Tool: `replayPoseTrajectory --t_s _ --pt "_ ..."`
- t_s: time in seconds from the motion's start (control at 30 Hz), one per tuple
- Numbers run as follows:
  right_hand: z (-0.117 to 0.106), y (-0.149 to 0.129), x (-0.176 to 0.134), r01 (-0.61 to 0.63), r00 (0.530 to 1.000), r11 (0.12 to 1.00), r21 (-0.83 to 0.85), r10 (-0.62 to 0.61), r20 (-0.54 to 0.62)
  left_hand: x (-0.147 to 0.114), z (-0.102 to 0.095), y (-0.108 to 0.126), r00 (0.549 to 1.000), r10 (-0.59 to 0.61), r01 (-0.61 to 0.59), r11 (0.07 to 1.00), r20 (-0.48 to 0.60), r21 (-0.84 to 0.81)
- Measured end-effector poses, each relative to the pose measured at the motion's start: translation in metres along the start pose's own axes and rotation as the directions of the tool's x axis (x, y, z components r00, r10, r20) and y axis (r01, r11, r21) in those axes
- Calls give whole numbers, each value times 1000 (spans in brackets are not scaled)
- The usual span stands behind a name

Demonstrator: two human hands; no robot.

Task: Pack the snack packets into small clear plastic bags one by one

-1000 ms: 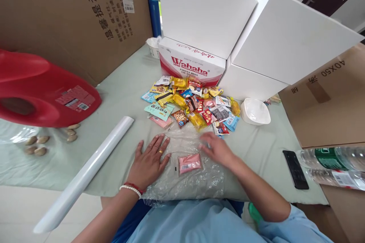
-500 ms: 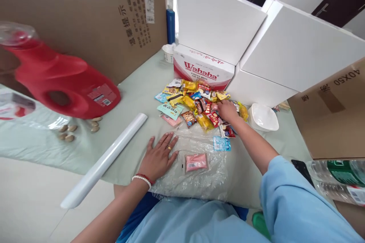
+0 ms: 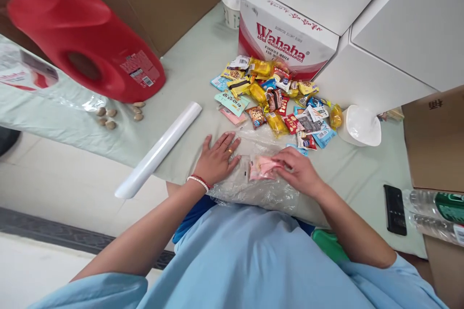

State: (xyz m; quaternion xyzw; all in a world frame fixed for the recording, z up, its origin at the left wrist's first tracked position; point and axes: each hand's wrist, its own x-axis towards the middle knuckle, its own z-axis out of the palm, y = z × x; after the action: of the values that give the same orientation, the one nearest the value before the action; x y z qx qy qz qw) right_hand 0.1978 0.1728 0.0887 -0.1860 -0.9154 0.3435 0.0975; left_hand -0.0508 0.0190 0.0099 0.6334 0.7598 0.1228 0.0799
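Note:
My left hand (image 3: pixel 220 157) lies flat, fingers spread, on a clear plastic bag (image 3: pixel 268 196) at the table's front edge. Thumb and fingers of my right hand (image 3: pixel 299 170) are closed on a small pink snack packet (image 3: pixel 267 166), low over the bag. A pink packet lay at this spot before; how much of it lies beneath is hard to tell. Behind both hands spreads a pile of wrapped snacks (image 3: pixel 277 125) in yellow, red, blue and brown. A pale green packet (image 3: pixel 233 102) lies at the pile's left side, partly over another pink packet (image 3: pixel 232 117).
Left of the bag lies a white roll (image 3: pixel 159 149). Farther left are a red jug (image 3: pixel 108 43) and several brown nuts or stones (image 3: pixel 110 124). A Wahaba-labelled box (image 3: pixel 286 34) backs the pile. At right are a white bowl (image 3: pixel 362 125), a phone (image 3: pixel 395 210) and plastic bottles (image 3: pixel 438 205).
My right hand has come back from the snack pile toward me, bringing a pink packet over the bag. My left hand stays flat. The view has tilted downward.

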Motion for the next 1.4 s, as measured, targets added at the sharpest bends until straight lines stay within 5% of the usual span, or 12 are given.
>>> replayPoseTrajectory --t_s 0.1,0.2,0.4,0.53,0.7,0.87,1.0,1.27,1.4 --pt "25 -2 -10 -46 993 996 -82 55 108 0 0 0 1000 3 -3 1000 4 -1" --pt "22 -2 -7 -68 980 965 -255 113 164 0 -1 1 1000 0 0 1000 9 -9" --pt "31 -19 4 77 961 920 -385 35 275 -1 0 2 1000 -9 9 1000 -11 -11" --pt "59 -21 -9 68 973 869 -489 51 227 -2 -1 3 1000 -7 7 1000 -19 -3" --pt "57 -12 -14 41 977 887 -459 62 206 -1 -2 3 1000 -8 8 1000 6 2" --pt "24 -1 -6 3 961 920 -392 106 256 0 0 1 1000 -2 2 1000 19 11" --pt "4 -3 2 -47 981 940 -339 108 163 1 0 1 1000 10 -10 1000 27 7" --pt "51 -14 21 42 977 904 -426 51 205 0 1 -1 1000 8 -10 998 30 69" --pt "60 -8 13 60 991 933 -354 -15 130 0 0 -1 1000 15 -16 998 12 55"
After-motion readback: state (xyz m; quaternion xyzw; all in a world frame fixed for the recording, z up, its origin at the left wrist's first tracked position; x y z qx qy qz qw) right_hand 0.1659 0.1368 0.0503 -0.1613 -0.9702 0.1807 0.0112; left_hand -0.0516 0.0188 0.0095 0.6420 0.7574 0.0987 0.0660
